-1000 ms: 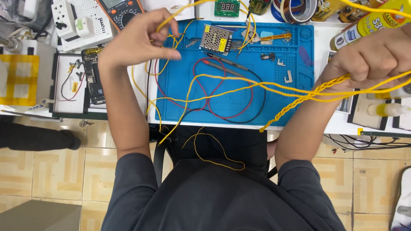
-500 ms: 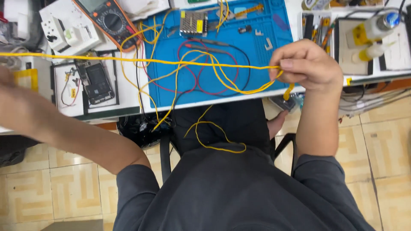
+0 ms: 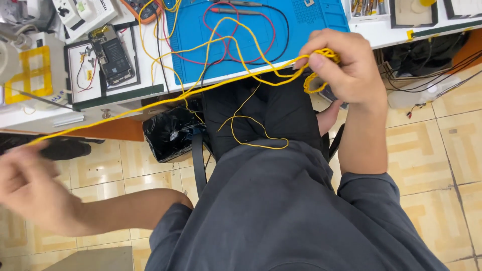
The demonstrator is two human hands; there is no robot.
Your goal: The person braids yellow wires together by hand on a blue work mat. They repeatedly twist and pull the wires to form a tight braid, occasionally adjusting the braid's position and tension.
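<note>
One view, from the head: a yellow wire (image 3: 201, 89) stretched taut between both hands, seemingly mid-pull. Right hand (image 3: 346, 65) closed, pinching the wire and a small coil (image 3: 315, 83) just off the mat (image 3: 201, 45). Left hand (image 3: 30, 190) low at left (blurred, grip impossible to tell). Long axis slanting lower left to upper right. Next, likely: even tension, firm pinch.

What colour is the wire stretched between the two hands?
Yellow wire, clearest in the head view.
</note>
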